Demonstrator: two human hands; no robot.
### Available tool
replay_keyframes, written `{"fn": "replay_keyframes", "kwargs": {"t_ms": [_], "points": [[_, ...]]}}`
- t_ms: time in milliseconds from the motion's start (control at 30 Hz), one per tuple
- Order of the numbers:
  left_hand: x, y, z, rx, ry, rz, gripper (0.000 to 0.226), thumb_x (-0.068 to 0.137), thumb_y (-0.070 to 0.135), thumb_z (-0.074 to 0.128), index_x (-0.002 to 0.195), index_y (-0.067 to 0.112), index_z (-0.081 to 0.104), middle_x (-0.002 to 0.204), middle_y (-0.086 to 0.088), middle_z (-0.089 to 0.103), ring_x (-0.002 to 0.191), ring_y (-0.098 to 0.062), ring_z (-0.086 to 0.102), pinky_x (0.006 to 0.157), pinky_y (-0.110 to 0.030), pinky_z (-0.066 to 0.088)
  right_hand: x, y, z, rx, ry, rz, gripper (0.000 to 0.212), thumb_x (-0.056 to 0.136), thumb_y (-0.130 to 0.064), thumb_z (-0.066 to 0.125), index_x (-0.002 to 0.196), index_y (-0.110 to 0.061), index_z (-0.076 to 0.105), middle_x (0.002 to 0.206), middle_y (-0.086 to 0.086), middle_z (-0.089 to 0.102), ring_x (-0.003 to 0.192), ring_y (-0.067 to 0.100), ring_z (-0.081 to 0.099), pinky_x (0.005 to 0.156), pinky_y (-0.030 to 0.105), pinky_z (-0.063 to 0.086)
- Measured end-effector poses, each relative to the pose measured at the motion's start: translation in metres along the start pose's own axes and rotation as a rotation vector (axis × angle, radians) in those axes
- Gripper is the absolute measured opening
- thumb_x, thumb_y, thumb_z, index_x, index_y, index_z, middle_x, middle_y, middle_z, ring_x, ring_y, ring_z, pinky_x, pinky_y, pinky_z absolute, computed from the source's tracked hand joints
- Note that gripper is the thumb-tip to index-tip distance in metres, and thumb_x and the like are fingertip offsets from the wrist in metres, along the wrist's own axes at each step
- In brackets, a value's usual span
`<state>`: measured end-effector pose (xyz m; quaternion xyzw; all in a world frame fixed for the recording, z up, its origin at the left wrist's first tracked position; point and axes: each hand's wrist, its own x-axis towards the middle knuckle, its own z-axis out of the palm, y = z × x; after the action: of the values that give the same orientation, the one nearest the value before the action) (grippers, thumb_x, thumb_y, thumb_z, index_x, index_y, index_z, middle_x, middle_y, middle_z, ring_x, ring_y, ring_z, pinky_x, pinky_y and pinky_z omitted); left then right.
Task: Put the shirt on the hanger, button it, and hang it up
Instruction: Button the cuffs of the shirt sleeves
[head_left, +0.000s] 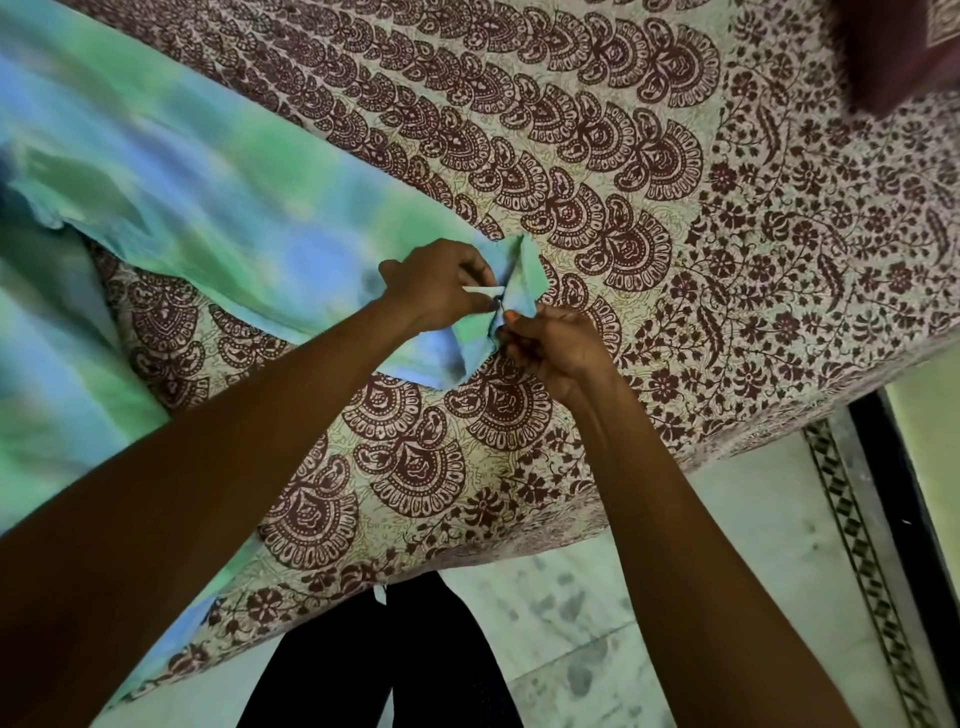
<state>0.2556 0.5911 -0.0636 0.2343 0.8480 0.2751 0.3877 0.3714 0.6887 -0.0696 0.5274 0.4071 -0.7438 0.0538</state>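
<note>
Shown to you: one green-and-blue shirt, one printed bedsheet and one dark red cushion. You count two hands, the left hand and the right hand, each pinching the shirt.

- A cream bedspread printed with maroon paisley covered the bed.
- The pale marble floor carried a dark patterned border strip.
- A maroon cushion lay beyond.

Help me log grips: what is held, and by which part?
Both hands pinch the shirt at the end of what looks like a sleeve: left hand on one edge, right hand on the facing edge.
</note>
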Motion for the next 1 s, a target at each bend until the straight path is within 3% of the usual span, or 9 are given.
{"fn": "replay_keyframes", "kwargs": {"t_ms": [133, 200, 433, 533, 633, 700, 800, 900, 1000], "points": [[-0.003, 0.0, 0.001, -0.074, -0.013, -0.005, 0.022, 0.067, 0.038, 0.079, 0.062, 0.03, 0.059, 0.083, 0.009, 0.068, 0.095, -0.012, 0.065, 0.101, -0.047, 0.038, 0.0, 0.002, 0.0, 0.015, 0.037, -0.028, 0.021, 0.085, 0.006, 0.056, 0.073, -0.01, 0.061, 0.048, -0.006, 0.063, 0.044, 0.005, 0.056, 0.043, 0.014, 0.045], [-0.006, 0.004, 0.0, -0.127, -0.043, -0.032, 0.027, 0.055, 0.049, 0.08, 0.06, 0.029, 0.061, 0.079, 0.009, 0.069, 0.094, -0.015, 0.066, 0.1, -0.049, 0.04, 0.0, 0.005, 0.001, 0.054, 0.063, -0.04, 0.021, 0.085, 0.006, 0.056, 0.072, -0.01, 0.06, 0.047, -0.006, 0.062, 0.045, 0.006, 0.055, 0.044, 0.015, 0.046], [0.004, -0.003, 0.002, -0.182, -0.094, 0.0, 0.047, 0.026, 0.076, 0.063, 0.054, 0.037, 0.067, 0.079, 0.008, 0.072, 0.092, -0.022, 0.067, 0.094, -0.053, 0.044, -0.003, 0.015, 0.007, 0.188, 0.132, -0.042, 0.017, 0.084, 0.0, 0.063, 0.068, -0.005, 0.058, 0.049, 0.0, 0.064, 0.045, 0.008, 0.06, 0.049, 0.017, 0.053], [0.003, 0.001, 0.001, -0.125, -0.098, 0.004, 0.047, 0.032, 0.073, 0.064, 0.054, 0.031, 0.063, 0.078, 0.01, 0.07, 0.094, -0.022, 0.065, 0.095, -0.052, 0.043, -0.004, 0.015, 0.008, 0.163, 0.132, -0.057, 0.017, 0.085, -0.001, 0.062, 0.069, -0.007, 0.058, 0.051, 0.0, 0.065, 0.049, 0.008, 0.061, 0.052, 0.018, 0.052], [0.002, 0.008, 0.001, -0.011, -0.042, -0.005, 0.031, 0.057, 0.054, 0.078, 0.064, 0.027, 0.064, 0.084, 0.007, 0.068, 0.098, -0.019, 0.063, 0.098, -0.044, 0.035, -0.005, 0.017, 0.014, 0.174, 0.149, -0.098, 0.018, 0.087, 0.0, 0.059, 0.07, -0.009, 0.06, 0.054, -0.002, 0.065, 0.053, 0.007, 0.059, 0.055, 0.017, 0.051], [0.003, 0.006, 0.001, 0.046, 0.008, -0.001, 0.02, 0.07, 0.043, 0.076, 0.07, 0.026, 0.064, 0.088, 0.007, 0.068, 0.098, -0.016, 0.061, 0.089, -0.038, 0.028, -0.005, 0.019, 0.017, 0.196, 0.165, -0.117, 0.018, 0.088, 0.0, 0.058, 0.073, -0.01, 0.061, 0.06, -0.001, 0.064, 0.055, 0.007, 0.058, 0.056, 0.017, 0.051], [0.003, 0.007, 0.003, 0.02, 0.006, 0.013, 0.019, 0.071, 0.04, 0.076, 0.066, 0.027, 0.064, 0.088, 0.005, 0.07, 0.099, -0.018, 0.062, 0.095, -0.04, 0.033, -0.005, 0.025, 0.021, 0.265, 0.179, -0.158, 0.02, 0.09, -0.001, 0.055, 0.075, -0.013, 0.063, 0.058, -0.006, 0.065, 0.054, 0.005, 0.058, 0.056, 0.016, 0.05], [0.001, 0.013, 0.007, 0.095, 0.047, -0.017, 0.021, 0.073, 0.046, 0.073, 0.079, 0.026, 0.069, 0.096, 0.007, 0.07, 0.104, -0.018, 0.059, 0.082, -0.036, 0.022, -0.006, 0.032, 0.023, 0.334, 0.193, -0.212, 0.022, 0.092, 0.0, 0.051, 0.077, -0.013, 0.061, 0.063, -0.003, 0.063, 0.057, 0.006, 0.056, 0.056, 0.017, 0.05], [0.0, 0.019, 0.009, 0.121, 0.04, -0.04, 0.029, 0.073, 0.049, 0.071, 0.088, 0.024, 0.072, 0.1, 0.008, 0.07, 0.107, -0.019, 0.056, 0.08, -0.036, 0.019, -0.007, 0.036, 0.025, 0.381, 0.217, -0.244, 0.02, 0.093, 0.0, 0.05, 0.078, -0.011, 0.06, 0.071, 0.003, 0.059, 0.061, 0.01, 0.054, 0.058, 0.018, 0.049]]}}
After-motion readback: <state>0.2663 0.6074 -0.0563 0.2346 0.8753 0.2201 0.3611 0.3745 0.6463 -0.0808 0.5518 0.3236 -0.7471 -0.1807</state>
